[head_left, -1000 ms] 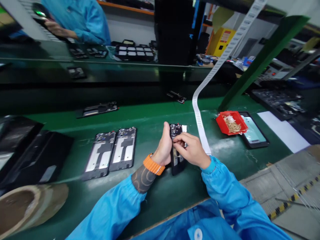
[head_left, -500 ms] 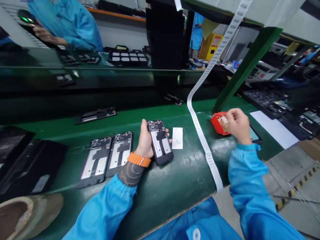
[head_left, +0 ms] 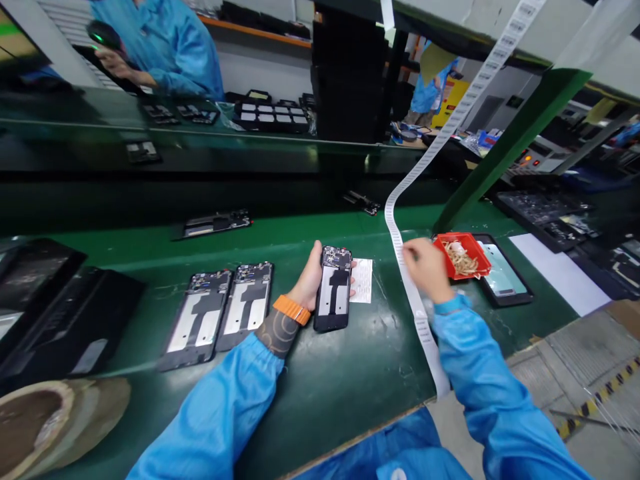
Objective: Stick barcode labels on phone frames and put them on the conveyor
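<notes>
My left hand (head_left: 311, 280) is closed round a black phone frame (head_left: 334, 297), holding it face up just above the green bench (head_left: 320, 380). A small white sheet (head_left: 362, 280) lies right of that frame. My right hand (head_left: 424, 268) hovers over the white label strip (head_left: 406, 267), fingers pinched together; what they hold is too small to make out. Just right of that hand sits a red tray (head_left: 463, 255) of small tan parts.
Two more phone frames (head_left: 223, 315) lie side by side at left. Black trays (head_left: 55, 313) and a tape roll (head_left: 45, 413) fill the far left. A phone with a screen (head_left: 503, 270) lies behind the red tray. Another person in blue (head_left: 160, 47) works across the line.
My right hand has come back from the red tray toward the label strip, fingers pinched. The left hand still holds the frame, now turned more upright.
</notes>
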Available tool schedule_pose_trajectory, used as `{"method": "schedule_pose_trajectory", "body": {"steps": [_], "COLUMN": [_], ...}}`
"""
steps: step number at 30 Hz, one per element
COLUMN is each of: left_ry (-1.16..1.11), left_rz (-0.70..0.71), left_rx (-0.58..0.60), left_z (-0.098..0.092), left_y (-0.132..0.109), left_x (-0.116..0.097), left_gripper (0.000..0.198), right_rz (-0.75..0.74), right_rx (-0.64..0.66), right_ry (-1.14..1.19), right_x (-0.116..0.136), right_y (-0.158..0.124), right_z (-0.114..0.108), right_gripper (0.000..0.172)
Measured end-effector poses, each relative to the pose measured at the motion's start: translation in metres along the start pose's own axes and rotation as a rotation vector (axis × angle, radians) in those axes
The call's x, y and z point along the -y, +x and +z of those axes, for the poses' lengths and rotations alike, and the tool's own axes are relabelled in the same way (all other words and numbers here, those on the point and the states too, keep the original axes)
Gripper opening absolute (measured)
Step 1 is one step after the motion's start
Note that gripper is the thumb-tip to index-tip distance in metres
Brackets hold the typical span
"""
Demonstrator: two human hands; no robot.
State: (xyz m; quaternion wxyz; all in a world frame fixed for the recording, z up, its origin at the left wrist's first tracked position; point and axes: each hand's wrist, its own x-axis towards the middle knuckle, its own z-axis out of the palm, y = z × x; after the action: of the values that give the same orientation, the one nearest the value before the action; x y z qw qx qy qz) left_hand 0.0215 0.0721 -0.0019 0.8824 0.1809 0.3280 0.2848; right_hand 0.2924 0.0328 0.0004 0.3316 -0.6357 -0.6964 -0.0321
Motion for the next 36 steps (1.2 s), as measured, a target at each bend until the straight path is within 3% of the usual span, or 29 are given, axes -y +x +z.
{"method": "schedule_pose_trajectory", "body": {"steps": [3,5,7,18,30,33,36], "left_ry": [-0.020,-0.029,-0.037,-0.071,-0.049,-0.060,-0.088], "left_rz": [0.021,0.009,-0.006,-0.034,-0.042,-0.019,-0.009], "left_rx": [0.005,0.015,0.023,-0.009,-0.003,-0.002,0.013], "left_z": [-0.001,-0.002,-0.002,0.002,0.002,-0.001,-0.003], "left_y": [0.001,0.002,0.004,0.010,0.011,0.012,0.012], "left_x": [0.001,0.002,0.002,-0.001,0.000,0.000,0.001], "left_gripper": [0.079,0.079,0.079,0.074,0.073,0.073,0.075], "right_rz": [-0.047,-0.019,0.002,-0.147,-0.136,-0.104,0.014], "right_rx": [0.268,0.317,0.314,0.286,0.270,0.245,0.136], "right_ry": [0.073,0.041,0.015,-0.130,-0.171,-0.091,0.195], "right_x": [0.041,0.050,0.049,0.051,0.053,0.056,0.068], "right_y": [-0.001,-0.003,-0.005,-0.001,0.002,0.004,0.002], "right_z": [0.054,0.075,0.083,0.078,0.082,0.078,0.063], "right_gripper": [0.023,0.026,0.026,0.029,0.021,0.018,0.014]}}
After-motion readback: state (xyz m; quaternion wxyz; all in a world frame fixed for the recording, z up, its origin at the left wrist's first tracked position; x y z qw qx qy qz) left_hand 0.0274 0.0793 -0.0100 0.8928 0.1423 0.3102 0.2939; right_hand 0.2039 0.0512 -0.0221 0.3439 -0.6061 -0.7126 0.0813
